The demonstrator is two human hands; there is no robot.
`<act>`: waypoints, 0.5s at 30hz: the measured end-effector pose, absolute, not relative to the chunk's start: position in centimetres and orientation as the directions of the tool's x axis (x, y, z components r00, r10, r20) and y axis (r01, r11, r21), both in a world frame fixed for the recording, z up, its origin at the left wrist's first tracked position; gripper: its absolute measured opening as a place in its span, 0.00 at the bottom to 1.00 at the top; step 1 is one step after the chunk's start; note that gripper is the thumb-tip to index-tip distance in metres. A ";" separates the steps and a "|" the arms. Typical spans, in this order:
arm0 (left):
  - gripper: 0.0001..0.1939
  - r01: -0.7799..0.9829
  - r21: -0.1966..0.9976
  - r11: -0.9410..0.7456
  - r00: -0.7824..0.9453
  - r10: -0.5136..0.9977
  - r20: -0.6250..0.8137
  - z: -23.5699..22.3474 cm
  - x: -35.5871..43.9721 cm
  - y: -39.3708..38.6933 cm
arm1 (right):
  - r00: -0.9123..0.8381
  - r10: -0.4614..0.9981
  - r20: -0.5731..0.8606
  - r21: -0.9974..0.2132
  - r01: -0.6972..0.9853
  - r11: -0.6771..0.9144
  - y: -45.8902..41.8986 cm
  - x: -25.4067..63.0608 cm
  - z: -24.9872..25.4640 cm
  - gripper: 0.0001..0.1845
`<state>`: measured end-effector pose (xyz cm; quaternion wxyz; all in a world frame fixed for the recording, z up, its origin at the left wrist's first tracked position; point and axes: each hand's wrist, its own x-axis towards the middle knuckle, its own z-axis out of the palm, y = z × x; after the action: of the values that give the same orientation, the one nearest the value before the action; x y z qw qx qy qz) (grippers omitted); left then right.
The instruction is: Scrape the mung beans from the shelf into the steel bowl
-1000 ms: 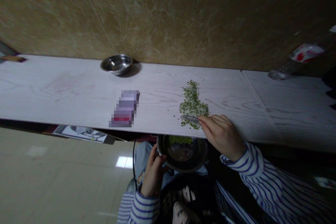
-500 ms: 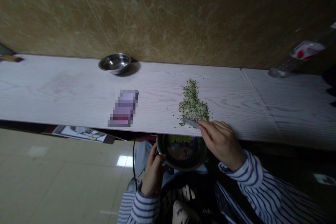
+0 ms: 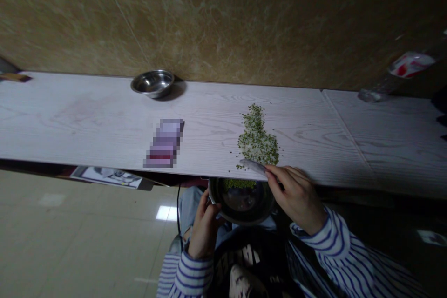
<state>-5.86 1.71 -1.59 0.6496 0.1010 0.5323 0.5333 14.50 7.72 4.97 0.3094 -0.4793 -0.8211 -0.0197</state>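
Small green beans mixed with white, rice-like grains [image 3: 258,142] lie spread in a patch on the pale wooden counter. My right hand [image 3: 291,191] is closed on a thin, pale grey scraper-like strip [image 3: 253,165], whose exact kind I cannot make out. The strip lies at the near edge of the patch, close to the counter's front edge. Just below that edge, a metal bowl [image 3: 240,216] sits over my lap with green beans [image 3: 240,183] along its far side. My left hand [image 3: 206,228] grips the bowl's left rim, thumb uppermost.
A small steel bowl [image 3: 152,84] stands near the wall. Left of the grains lies a blurred-out, phone-shaped purple item [image 3: 164,144]. A clear plastic bottle [image 3: 394,77] with a red and white label is at the right. An open drawer [image 3: 111,178] juts out below the counter [image 3: 87,125].
My right hand has moved slightly down towards the counter's edge, and the strip has turned so that more of its flat face shows. My left hand and the bowl stay almost still.
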 end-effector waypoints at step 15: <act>0.27 -0.592 0.700 0.399 -0.154 0.797 -0.584 -1.7 -6.0 1.5 | -0.359 0.766 0.534 -0.281 0.779 0.561 7.4 13.3 5.2 0.10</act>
<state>-5.97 1.47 -1.71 0.6434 0.0958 0.5344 0.5398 13.30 7.41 5.16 0.3181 -0.4685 -0.8241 -0.0104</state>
